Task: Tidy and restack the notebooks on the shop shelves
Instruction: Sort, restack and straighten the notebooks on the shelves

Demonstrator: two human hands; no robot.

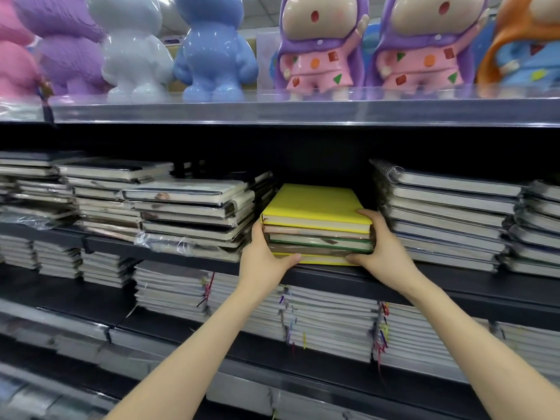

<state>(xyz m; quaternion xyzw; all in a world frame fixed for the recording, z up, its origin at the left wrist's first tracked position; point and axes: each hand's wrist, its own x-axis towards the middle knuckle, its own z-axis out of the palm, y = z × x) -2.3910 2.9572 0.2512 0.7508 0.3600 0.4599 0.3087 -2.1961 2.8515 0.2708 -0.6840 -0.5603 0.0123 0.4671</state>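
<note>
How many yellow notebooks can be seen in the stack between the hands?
2: top yellow notebook crowns the stack; bottom yellow notebook lies under it. More may be hidden elsewhere.

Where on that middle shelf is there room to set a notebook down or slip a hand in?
Mostly above the yellow-topped stack, in the gap between the wrapped stacks and the spiral-bound stack. A narrow slot on its right takes the right hand. Left of it, the left hand sits tight beside the wrapped stacks. Below, the ribboned notebooks are packed.
</note>
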